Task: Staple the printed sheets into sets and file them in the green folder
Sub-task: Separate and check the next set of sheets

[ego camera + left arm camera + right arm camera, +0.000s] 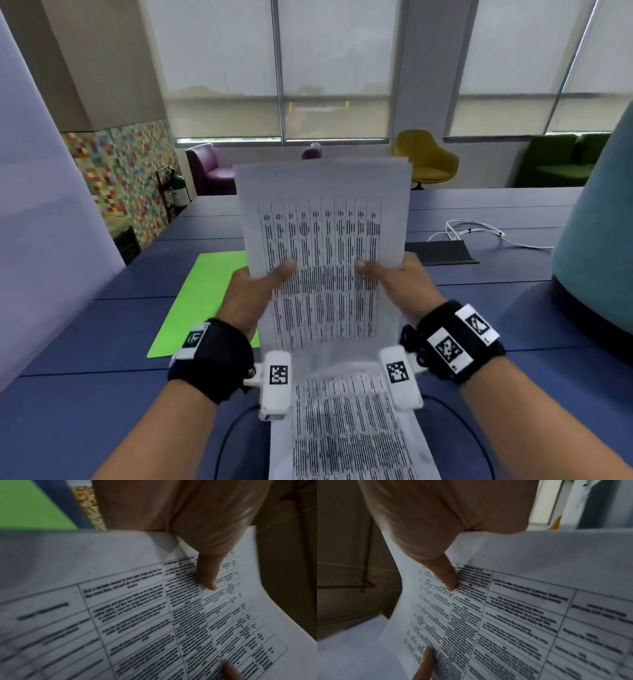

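Note:
I hold a bundle of printed sheets (pixel 325 240) upright above the blue table, printed tables facing me. My left hand (pixel 257 287) grips its left edge, thumb on the front. My right hand (pixel 394 277) grips the right edge the same way. In the left wrist view the left thumb (pixel 207 574) presses on the sheets (pixel 137 615); in the right wrist view the right thumb (pixel 445 574) does the same on the sheets (pixel 522 615). More printed sheets (pixel 346 428) lie below, near me. The green folder (pixel 198 301) lies flat on the table to the left. No stapler is in view.
A blue table (pixel 479 308) spreads ahead. A dark flat pad (pixel 442 253) and a white cable (pixel 479 233) lie at the right rear. A teal rounded object (pixel 599 240) stands at the right, a pale partition (pixel 44 222) at the left. Chairs stand by the windows.

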Demonstrator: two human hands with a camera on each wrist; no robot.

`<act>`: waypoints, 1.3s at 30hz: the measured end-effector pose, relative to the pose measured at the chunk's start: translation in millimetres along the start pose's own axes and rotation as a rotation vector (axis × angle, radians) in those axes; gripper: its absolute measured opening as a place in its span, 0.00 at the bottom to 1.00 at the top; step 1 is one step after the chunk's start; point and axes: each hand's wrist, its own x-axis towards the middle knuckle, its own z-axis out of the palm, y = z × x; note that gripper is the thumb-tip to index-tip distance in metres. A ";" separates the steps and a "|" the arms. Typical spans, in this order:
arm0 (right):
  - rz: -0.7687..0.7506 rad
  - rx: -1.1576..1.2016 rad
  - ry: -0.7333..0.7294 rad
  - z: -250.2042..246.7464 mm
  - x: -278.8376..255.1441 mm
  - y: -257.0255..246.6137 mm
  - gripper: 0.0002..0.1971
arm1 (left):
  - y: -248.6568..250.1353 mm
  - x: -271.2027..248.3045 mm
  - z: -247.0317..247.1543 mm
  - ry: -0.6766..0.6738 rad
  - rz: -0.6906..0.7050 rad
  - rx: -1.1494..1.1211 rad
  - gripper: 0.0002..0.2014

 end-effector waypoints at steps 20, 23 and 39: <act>-0.155 0.131 -0.019 -13.1 -16.3 -26.4 0.06 | 24.4 -11.3 4.9 -0.008 0.150 0.037 0.07; -0.076 0.085 -0.031 -7.6 -17.4 -13.1 0.15 | 13.1 -12.7 3.8 -0.018 0.093 0.065 0.07; 0.368 -0.219 -0.216 -0.5 -12.2 70.5 0.12 | -85.3 -10.3 -38.1 0.036 -0.246 0.405 0.13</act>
